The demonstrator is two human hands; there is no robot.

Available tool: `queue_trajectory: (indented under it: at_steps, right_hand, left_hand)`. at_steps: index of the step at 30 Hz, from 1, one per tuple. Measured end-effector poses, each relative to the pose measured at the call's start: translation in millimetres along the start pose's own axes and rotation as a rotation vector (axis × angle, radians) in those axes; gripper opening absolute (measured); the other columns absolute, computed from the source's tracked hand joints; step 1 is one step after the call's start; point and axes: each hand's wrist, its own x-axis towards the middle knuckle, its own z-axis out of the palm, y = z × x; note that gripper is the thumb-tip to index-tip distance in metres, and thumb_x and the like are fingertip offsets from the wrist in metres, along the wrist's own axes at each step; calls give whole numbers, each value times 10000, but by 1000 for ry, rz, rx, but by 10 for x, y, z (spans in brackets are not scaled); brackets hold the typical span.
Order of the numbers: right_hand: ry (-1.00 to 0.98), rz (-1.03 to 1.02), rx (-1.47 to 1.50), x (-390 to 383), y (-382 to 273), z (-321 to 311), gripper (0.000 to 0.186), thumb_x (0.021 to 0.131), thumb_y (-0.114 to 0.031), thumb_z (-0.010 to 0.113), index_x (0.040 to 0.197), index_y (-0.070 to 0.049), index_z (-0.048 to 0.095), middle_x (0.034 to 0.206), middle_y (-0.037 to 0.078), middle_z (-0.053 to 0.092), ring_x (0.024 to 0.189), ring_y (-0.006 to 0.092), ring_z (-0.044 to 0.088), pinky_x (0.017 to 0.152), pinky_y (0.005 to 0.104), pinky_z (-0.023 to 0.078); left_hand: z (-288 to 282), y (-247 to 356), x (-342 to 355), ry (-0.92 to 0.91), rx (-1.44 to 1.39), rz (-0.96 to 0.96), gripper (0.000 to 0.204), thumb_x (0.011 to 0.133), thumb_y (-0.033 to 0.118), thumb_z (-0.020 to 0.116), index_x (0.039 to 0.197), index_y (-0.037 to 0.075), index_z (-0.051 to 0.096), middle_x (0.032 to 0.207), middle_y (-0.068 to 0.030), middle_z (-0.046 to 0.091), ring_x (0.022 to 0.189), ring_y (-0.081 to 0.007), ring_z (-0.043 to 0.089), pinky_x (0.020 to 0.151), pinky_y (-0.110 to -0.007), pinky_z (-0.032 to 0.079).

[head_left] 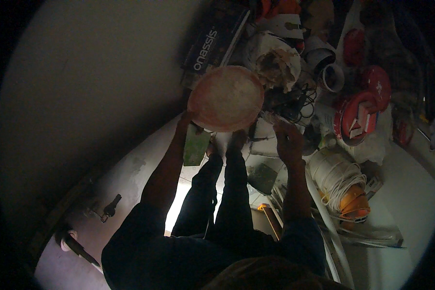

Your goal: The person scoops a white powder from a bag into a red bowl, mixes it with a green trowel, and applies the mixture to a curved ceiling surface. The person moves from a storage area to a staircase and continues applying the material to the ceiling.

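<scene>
A round reddish basin or lid (225,99) with a dusty, whitish surface is held out in front of me. My left hand (187,122) grips its lower left rim. Off the right side of that round piece is my right hand (290,139), its fingers closed near a pale, crumpled scrap (271,117); dim light leaves unclear what they hold. Just below the left hand a green flat panel (196,149) shows, and I cannot tell whether the hand touches it. My bare feet stand on tiles behind the round piece.
A dark box (212,41) leans at the wall. Heaped right are a torn white bag (278,63), pipe pieces (332,77), a red bucket (355,121), coiled white cable (333,176) and an orange hard hat (355,200). Left is a door with key (111,208) and handle (79,249).
</scene>
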Motion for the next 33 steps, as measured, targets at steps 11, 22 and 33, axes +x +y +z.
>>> queue_trajectory:
  at_steps: [11,22,33]
  right_hand:
    - [52,-364,-119,-4,201,-64,191,957,-179,643,1087,-65,723,1019,148,718,900,316,690,781,410,543]
    - [377,176,536,422,642,323,358,1020,-218,599,1305,-1,614,1105,120,686,979,155,639,826,279,514]
    - [389,-229,-275,1238,1259,860,287,874,-110,608,1156,-55,626,1034,153,642,1009,356,614,842,425,531]
  left_hand:
    - [105,105,-35,-10,-23,39,403,846,352,662,1000,-18,624,722,-140,629,533,-256,590,485,-378,461]
    - [-112,-10,-82,43,48,78,429,879,377,669,1092,8,612,817,-122,653,617,-241,613,531,-366,481]
    - [123,-50,-375,231,-19,2,389,909,401,566,1066,45,577,680,-105,566,509,-241,536,495,-373,462]
